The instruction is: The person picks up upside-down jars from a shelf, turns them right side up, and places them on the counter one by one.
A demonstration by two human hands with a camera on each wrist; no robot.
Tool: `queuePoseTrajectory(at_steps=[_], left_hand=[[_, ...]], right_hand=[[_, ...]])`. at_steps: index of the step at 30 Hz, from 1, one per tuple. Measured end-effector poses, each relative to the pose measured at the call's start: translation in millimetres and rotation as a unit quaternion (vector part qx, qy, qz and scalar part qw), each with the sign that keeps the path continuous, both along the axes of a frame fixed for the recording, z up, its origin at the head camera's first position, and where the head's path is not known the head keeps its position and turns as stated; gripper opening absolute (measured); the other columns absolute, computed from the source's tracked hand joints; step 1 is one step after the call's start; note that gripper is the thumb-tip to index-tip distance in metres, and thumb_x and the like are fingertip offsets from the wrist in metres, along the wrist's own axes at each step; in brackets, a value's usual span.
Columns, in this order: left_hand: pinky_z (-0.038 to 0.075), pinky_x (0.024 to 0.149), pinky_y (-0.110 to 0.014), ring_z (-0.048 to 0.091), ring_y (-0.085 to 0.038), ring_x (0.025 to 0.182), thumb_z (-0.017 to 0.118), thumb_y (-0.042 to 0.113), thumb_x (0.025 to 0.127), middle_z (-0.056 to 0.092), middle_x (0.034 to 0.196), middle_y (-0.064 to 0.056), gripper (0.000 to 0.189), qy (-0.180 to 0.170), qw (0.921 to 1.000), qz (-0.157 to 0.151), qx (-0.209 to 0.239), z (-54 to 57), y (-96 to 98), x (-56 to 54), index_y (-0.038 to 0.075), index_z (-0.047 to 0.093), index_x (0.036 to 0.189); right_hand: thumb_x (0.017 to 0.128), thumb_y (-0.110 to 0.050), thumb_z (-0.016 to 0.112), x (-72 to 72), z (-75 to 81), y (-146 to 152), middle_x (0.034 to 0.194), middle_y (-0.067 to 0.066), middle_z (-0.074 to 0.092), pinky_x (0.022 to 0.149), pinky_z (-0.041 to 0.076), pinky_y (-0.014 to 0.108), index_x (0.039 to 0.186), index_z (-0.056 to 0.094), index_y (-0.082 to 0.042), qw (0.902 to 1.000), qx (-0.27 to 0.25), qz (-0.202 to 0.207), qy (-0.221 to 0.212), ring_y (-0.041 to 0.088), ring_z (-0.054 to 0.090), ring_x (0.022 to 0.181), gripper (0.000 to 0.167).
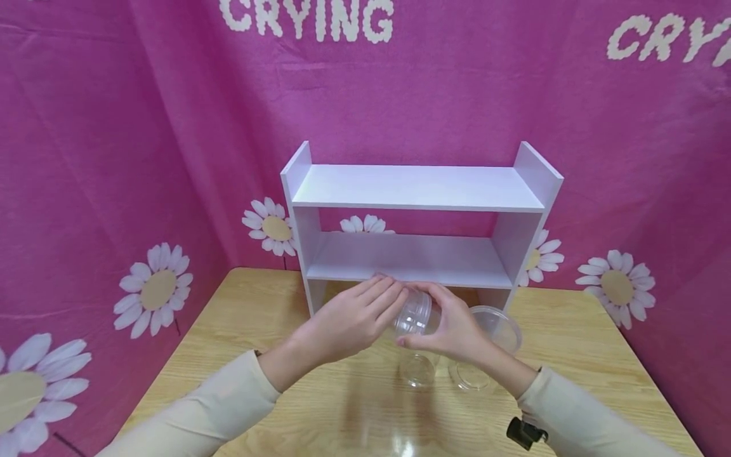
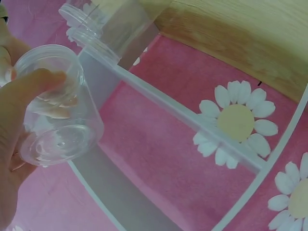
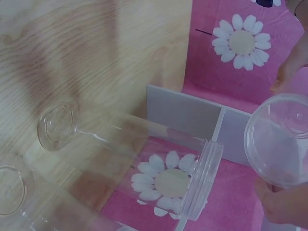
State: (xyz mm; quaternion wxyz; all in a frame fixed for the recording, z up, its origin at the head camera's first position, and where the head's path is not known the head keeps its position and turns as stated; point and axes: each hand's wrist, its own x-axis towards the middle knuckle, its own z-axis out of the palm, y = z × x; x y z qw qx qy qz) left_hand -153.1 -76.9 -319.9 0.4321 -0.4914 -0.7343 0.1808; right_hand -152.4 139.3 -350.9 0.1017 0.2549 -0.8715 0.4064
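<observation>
Both hands, the left hand [image 1: 348,317] and the right hand [image 1: 454,330], hold a small clear plastic cup [image 1: 414,312] above the wooden table [image 1: 228,355], at 6 o'clock from the white shelf [image 1: 417,190]; it looks light, slippery and easily squashed, so grip its sides gently.

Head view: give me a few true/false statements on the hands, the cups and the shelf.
1. Both hands hold one clear cup above the table. True.
2. The white shelf unit has cups stored on its top board. False: both boards are bare.
3. Two more clear cups stand on the table, one under the hands and one to its right. True.
4. The left hand rests flat on the table. False: it is raised, fingers on the held cup.
5. The right hand grips the held cup. True.
</observation>
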Motion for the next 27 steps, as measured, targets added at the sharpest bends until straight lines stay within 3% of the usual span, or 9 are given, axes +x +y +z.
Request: queuePoseTrajectory(at_steps=[3, 6, 9, 11, 15, 18, 21, 24, 27], left_hand=[[0.050, 0.104, -0.030, 0.064, -0.020, 0.112, 0.067, 0.017, 0.083, 0.067, 0.120, -0.006, 0.043, -0.015, 0.9992, -0.013, 0.034, -0.4, -3.2, -4.6, 0.003, 0.060, 0.123], [0.053, 0.101, -0.031, 0.065, -0.021, 0.110, 0.079, 0.027, 0.069, 0.068, 0.119, -0.008, 0.061, -0.071, 0.9930, -0.016, 0.094, -0.3, -9.7, -8.7, 0.002, 0.060, 0.121], [0.054, 0.099, -0.032, 0.064, -0.022, 0.111, 0.088, 0.037, 0.057, 0.067, 0.119, -0.009, 0.080, -0.180, 0.9670, -0.017, 0.180, -1.2, -17.8, -10.8, 0.002, 0.058, 0.122], [0.055, 0.097, -0.032, 0.062, -0.021, 0.113, 0.089, 0.038, 0.056, 0.065, 0.121, -0.008, 0.083, -0.267, 0.9320, -0.018, 0.245, -2.8, -22.3, -11.0, 0.004, 0.056, 0.124], [0.056, 0.094, -0.034, 0.060, -0.019, 0.113, 0.090, 0.031, 0.058, 0.063, 0.123, -0.006, 0.081, -0.428, 0.8317, -0.039, 0.351, -7.3, -25.7, -9.9, 0.007, 0.054, 0.126], [0.055, 0.096, -0.036, 0.060, -0.020, 0.113, 0.090, 0.025, 0.061, 0.063, 0.123, -0.006, 0.078, -0.513, 0.7596, -0.048, 0.397, -12.2, -23.7, -7.1, 0.007, 0.053, 0.128], [0.051, 0.103, -0.038, 0.060, -0.024, 0.119, 0.088, 0.019, 0.066, 0.062, 0.127, -0.009, 0.076, -0.572, 0.7036, -0.052, 0.418, -17.7, -20.2, -3.8, 0.007, 0.052, 0.131], [0.049, 0.106, -0.038, 0.059, -0.028, 0.122, 0.085, 0.015, 0.069, 0.059, 0.131, -0.011, 0.075, -0.610, 0.6657, -0.055, 0.427, -23.1, -17.8, -2.6, 0.006, 0.049, 0.134], [0.048, 0.107, -0.037, 0.058, -0.029, 0.123, 0.084, 0.014, 0.071, 0.058, 0.133, -0.012, 0.075, -0.625, 0.6496, -0.057, 0.430, -26.8, -16.9, -2.7, 0.007, 0.048, 0.136]], right_hand=[[0.063, -0.024, 0.089, -1.3, 1.8, 1.5, 0.135, 0.014, 0.056, 0.101, 0.051, 0.043, 0.135, 0.048, -0.002, 0.9995, -0.015, 0.024, 0.012, 0.029, 0.057, 0.121, 0.085], [0.061, -0.020, 0.091, -2.6, 4.6, 4.0, 0.140, 0.015, 0.052, 0.105, 0.048, 0.042, 0.140, 0.043, -0.003, 0.9979, -0.033, 0.048, 0.028, 0.030, 0.054, 0.125, 0.094], [0.058, -0.015, 0.092, -3.6, 6.2, 5.7, 0.143, 0.014, 0.048, 0.108, 0.045, 0.035, 0.143, 0.040, -0.004, 0.9949, -0.058, 0.069, 0.045, 0.027, 0.051, 0.128, 0.100], [0.058, -0.009, 0.091, -4.1, 7.0, 5.9, 0.143, 0.015, 0.047, 0.108, 0.045, 0.027, 0.143, 0.038, -0.003, 0.9911, -0.090, 0.090, 0.039, 0.026, 0.051, 0.128, 0.101], [0.062, -0.002, 0.088, -3.4, 9.7, 4.6, 0.145, 0.016, 0.044, 0.105, 0.045, 0.017, 0.145, 0.035, -0.004, 0.9836, -0.140, 0.114, 0.002, 0.017, 0.055, 0.125, 0.099], [0.065, 0.002, 0.084, -2.6, 11.7, 3.4, 0.144, 0.018, 0.045, 0.104, 0.045, 0.016, 0.146, 0.035, -0.004, 0.9770, -0.170, 0.124, -0.034, 0.006, 0.056, 0.121, 0.095], [0.068, 0.007, 0.080, -3.4, 12.9, 1.9, 0.141, 0.022, 0.047, 0.103, 0.045, 0.014, 0.144, 0.036, 0.000, 0.9693, -0.200, 0.133, -0.052, 0.000, 0.055, 0.119, 0.088], [0.070, 0.009, 0.077, -4.6, 13.9, 0.4, 0.138, 0.025, 0.047, 0.102, 0.046, 0.013, 0.141, 0.038, 0.004, 0.9642, -0.217, 0.139, -0.061, 0.000, 0.054, 0.118, 0.082], [0.071, 0.009, 0.077, -5.4, 14.4, -0.4, 0.136, 0.026, 0.048, 0.100, 0.047, 0.012, 0.139, 0.040, 0.006, 0.9626, -0.223, 0.139, -0.066, 0.000, 0.055, 0.116, 0.078]])
